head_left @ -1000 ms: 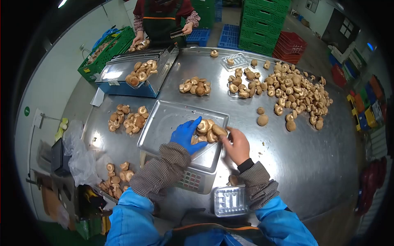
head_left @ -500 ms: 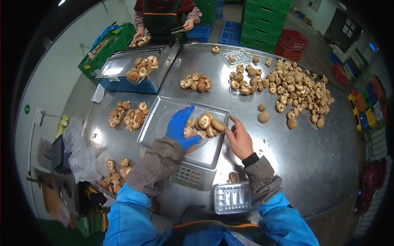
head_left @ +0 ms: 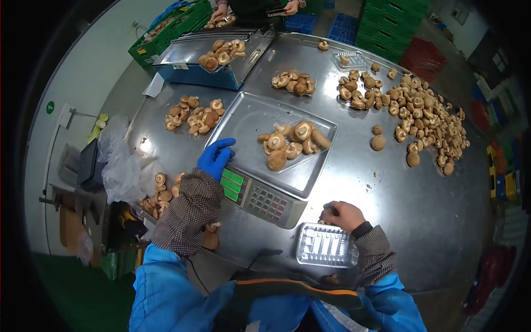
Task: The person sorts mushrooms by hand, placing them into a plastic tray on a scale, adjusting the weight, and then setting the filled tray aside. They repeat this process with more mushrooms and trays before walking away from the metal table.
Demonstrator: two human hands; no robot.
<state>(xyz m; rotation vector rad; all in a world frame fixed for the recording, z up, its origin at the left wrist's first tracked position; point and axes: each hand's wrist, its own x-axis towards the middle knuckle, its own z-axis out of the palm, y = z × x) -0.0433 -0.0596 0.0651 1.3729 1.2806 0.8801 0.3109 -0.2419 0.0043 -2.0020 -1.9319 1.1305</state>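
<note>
A clear plastic tray heaped with brown shiitake mushrooms (head_left: 303, 131) sits on the metal pan (head_left: 238, 146) of a weighing scale. Beside the scale's near left corner is my left hand (head_left: 213, 159) in a blue glove, fingers apart and holding nothing. The scale's green display (head_left: 232, 184) is lit next to that hand. My bare right hand (head_left: 344, 216) is closed round a single mushroom (head_left: 329, 213), mostly covered by the fingers, on the table right of the scale. Just below this hand lies an empty clear plastic tray (head_left: 327, 246).
Loose mushrooms (head_left: 423, 113) are piled at the right. Filled trays (head_left: 293, 82) stand beyond the scale, with more mushrooms (head_left: 193, 116) to its left. Across the table, a person's hands (head_left: 221, 14) are by a blue-sided machine (head_left: 196, 77). Plastic bags (head_left: 119, 166) hang at the left edge.
My left hand has left the mushrooms on the scale and moved to its left side. My right hand has dropped from the pan's edge to the mushroom behind the empty tray. The view has shifted.
</note>
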